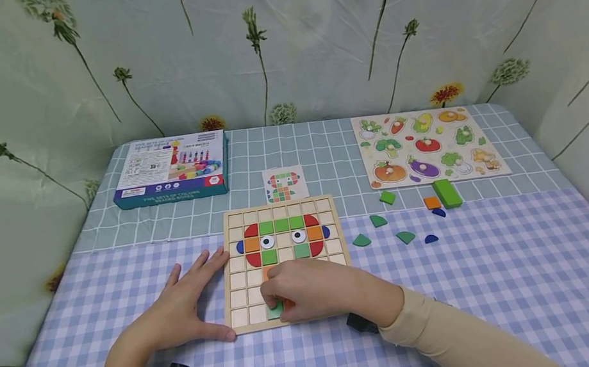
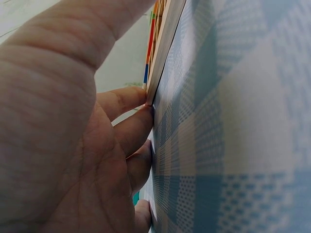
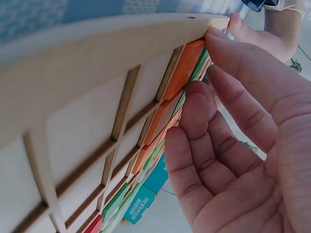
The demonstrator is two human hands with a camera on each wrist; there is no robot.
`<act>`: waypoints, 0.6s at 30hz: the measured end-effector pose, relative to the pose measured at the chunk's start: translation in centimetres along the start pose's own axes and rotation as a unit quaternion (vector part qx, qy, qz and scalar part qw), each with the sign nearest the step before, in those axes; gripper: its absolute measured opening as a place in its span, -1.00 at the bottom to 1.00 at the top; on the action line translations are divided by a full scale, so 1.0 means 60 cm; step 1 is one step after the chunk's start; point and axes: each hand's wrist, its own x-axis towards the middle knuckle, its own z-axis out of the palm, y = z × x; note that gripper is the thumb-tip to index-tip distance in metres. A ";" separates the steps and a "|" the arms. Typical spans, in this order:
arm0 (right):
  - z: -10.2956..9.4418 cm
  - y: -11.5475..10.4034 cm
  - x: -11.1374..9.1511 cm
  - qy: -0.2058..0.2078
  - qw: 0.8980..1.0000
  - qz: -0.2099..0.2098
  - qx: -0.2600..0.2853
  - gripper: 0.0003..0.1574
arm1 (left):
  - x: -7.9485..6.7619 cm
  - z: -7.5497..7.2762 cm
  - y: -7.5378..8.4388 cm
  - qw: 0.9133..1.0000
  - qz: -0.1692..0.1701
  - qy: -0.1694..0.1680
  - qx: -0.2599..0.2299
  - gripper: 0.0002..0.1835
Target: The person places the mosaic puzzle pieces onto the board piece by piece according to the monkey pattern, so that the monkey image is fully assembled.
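Precision counts at the near end of a wooden grid board [image 1: 239, 298], where the right hand [image 1: 312, 287] pinches a green tile [image 1: 275, 311] between thumb and index finger in the near row, just left of an orange tile [image 3: 184, 68]. The left hand [image 1: 187, 308] lies with fingers spread, touching the board's left side, its thumb at the near left corner; light, steady pressure there should stop the frame from sliding. Fingers partly mask the green tile's outline, so whether it sits flush cannot be told. Best practice would be to square its edges with the wooden dividers, release it flat and press its middle, without knocking the orange neighbor. The picture card [image 1: 285, 186], just beyond the far edge, offers a check on color and orientation, especially for green quarter-circle tiles [image 1: 405, 237] lying loose to the right.
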 end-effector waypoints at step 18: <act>-0.026 0.040 -0.038 0.019 0.998 0.041 0.031 -0.79 | 0.000 0.000 -0.003 1.000 0.003 0.000 -0.004 0.49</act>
